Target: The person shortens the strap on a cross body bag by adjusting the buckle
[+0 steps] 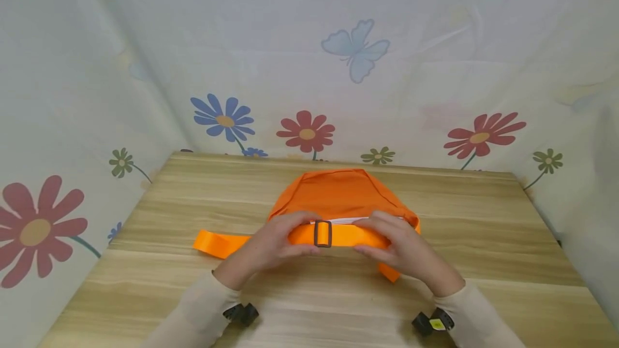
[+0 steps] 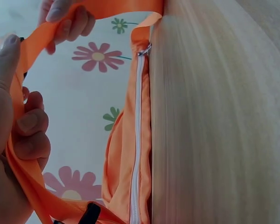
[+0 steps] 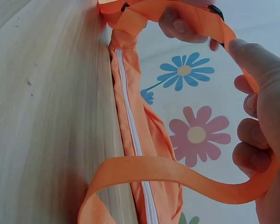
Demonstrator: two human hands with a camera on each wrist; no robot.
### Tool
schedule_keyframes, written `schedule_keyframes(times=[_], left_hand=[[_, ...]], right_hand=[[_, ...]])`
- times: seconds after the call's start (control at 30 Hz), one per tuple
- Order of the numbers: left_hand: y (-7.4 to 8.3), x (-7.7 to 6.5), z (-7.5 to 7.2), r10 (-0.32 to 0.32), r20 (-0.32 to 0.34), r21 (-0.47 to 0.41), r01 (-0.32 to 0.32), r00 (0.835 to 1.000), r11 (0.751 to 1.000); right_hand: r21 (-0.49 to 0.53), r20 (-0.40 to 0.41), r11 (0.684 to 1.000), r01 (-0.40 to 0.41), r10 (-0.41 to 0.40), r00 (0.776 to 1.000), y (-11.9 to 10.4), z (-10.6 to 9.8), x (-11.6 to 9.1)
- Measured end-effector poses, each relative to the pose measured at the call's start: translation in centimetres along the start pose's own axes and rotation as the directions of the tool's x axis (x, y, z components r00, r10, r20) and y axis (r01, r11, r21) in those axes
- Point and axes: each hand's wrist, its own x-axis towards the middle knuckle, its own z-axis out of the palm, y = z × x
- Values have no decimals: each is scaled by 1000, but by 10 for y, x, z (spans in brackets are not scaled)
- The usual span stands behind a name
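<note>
An orange waist bag (image 1: 338,192) lies on the table with its white zipper (image 2: 138,116) toward me. In front of it, my left hand (image 1: 271,240) and right hand (image 1: 406,243) hold the bag's orange strap (image 1: 348,235) above the tabletop. Each hand pinches the webbing between thumb and curled fingers. A dark slide buckle (image 1: 322,234) sits on the strap between them, close to the left fingertips. In the right wrist view, a strap loop (image 3: 172,170) hangs below the right hand and crosses before the bag. Another black fitting (image 2: 89,213) shows low in the left wrist view.
A loose strap end (image 1: 213,243) lies to the left on the wood-grain table (image 1: 483,262). Another strap piece (image 1: 389,272) hangs under the right hand. A pale curtain (image 1: 271,42) printed with flowers and a butterfly stands behind and at both sides.
</note>
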Motion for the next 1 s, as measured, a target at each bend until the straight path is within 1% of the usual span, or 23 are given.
schedule_keyframes(times=[0.1, 0.27, 0.37, 0.43, 0.57, 0.67, 0.77, 1.0], left_hand=[[0, -1, 1, -19, 0, -19, 19, 1000, 1000], [1, -2, 2, -33, 3, -53, 33, 999, 998], [1, -1, 2, -27, -2, -70, 26, 1000, 997], [1, -1, 4, -12, -11, -71, 11, 1000, 997], [3, -1, 5, 5, -17, -72, -6, 1000, 997], [4, -1, 6, -15, 5, -93, 16, 1000, 996], [3, -2, 7, -29, 19, -111, 31, 999, 993], [4, -1, 11, 31, 23, -102, -28, 999, 994]], right_hand=[[24, -15, 1000, -1, 2, 1000, 0, 3, 0], [60, -26, 997, -39, 41, 999, -3, 8, -1], [69, -26, 996, -56, 58, 998, -4, 10, -1], [74, -24, 995, -62, 64, 998, -5, 12, 0], [89, -32, 995, -38, 41, 999, -7, 16, 3], [97, -35, 995, -27, 30, 999, -9, 18, 6], [99, -29, 994, -41, 44, 999, -11, 20, 8], [85, -14, 994, -66, 67, 998, -18, 24, 13]])
